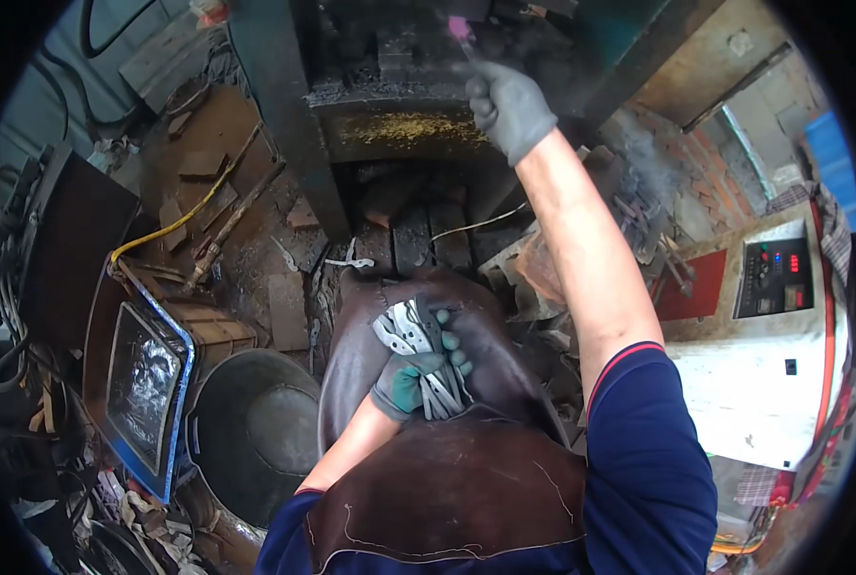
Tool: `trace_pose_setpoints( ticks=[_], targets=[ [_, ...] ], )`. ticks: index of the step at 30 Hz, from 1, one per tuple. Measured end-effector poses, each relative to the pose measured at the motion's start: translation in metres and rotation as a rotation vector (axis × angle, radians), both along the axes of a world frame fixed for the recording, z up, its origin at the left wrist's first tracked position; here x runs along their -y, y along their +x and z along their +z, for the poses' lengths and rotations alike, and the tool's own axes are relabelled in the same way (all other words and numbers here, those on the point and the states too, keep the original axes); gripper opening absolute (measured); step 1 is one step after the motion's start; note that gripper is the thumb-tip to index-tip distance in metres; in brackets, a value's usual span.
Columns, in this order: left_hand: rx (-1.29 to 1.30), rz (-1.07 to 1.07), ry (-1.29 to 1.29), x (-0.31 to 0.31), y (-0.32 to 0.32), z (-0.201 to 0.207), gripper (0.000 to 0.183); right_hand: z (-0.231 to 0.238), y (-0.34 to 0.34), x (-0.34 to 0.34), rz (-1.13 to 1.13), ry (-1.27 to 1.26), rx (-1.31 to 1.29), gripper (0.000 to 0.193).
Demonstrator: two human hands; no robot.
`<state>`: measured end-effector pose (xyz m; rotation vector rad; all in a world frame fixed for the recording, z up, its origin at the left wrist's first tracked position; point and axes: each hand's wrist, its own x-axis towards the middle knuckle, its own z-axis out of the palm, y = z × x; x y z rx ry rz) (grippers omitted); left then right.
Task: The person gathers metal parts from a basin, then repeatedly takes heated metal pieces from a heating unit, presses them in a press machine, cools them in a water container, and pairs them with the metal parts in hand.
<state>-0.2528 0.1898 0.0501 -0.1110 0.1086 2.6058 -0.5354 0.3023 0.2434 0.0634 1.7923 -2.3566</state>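
My left hand (410,381), in a grey and green glove, is closed round a bundle of flat silvery metal blanks (407,328) with small holes in them. The bundle rests against the brown leather apron (476,316) over my lap. My right arm stretches far forward, and its grey-gloved hand (514,110) is closed on a slim metal blank (463,31) whose far end glows pink. That glowing end is beside the dark machine (399,81) in front of me; the part inside my fingers is hidden.
A dark round bucket (255,422) and a blue-framed tray (150,383) stand at my left. To the right is a white control cabinet (763,355) with a lit panel. A yellow hose (174,227) crosses the cluttered floor, where a loose metal blank (351,259) lies.
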Motion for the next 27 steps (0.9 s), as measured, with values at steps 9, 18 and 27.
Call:
trace_pose_setpoints(
  ticks=[9,18,27],
  targets=[
    [-0.005,-0.013,0.075,0.001,0.001,-0.004,0.059,-0.003,-0.025,0.005,0.066,-0.038,0.090,0.030],
    [0.009,0.030,0.024,0.004,0.001,0.002,0.055,-0.073,0.156,-0.051,0.346,0.463,0.131,0.034],
    [-0.042,-0.055,-0.167,-0.002,0.005,-0.001,0.035,-0.100,0.209,-0.014,0.534,1.352,-0.270,0.079]
  ],
)
